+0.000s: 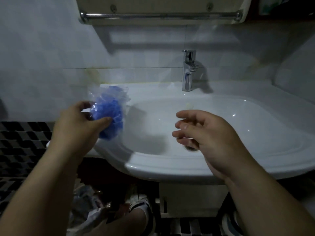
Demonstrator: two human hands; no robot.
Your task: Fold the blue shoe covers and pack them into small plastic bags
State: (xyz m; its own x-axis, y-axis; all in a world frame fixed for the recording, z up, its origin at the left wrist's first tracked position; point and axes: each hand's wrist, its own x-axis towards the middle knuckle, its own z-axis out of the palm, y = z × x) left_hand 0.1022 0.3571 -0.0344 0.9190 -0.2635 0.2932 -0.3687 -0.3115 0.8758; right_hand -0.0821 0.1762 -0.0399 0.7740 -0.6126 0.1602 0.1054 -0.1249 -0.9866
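Observation:
My left hand (80, 121) grips a bunched blue shoe cover (110, 114) that sits inside a small clear plastic bag (109, 92). It holds this bundle over the left rim of the white sink (153, 164). The bag's open top sticks up behind the blue bundle. Over the sink bowl my right hand (204, 132) hovers with its fingers loosely bent and nothing visible in it. The two hands are well apart.
A chrome tap (188, 70) stands at the back of the sink, and a metal rail (162, 15) runs along the wall above. Left of the sink lies a dark patterned surface (22, 147). Below, on the floor, are crumpled plastic bags (88, 206) and a sandalled foot (141, 205).

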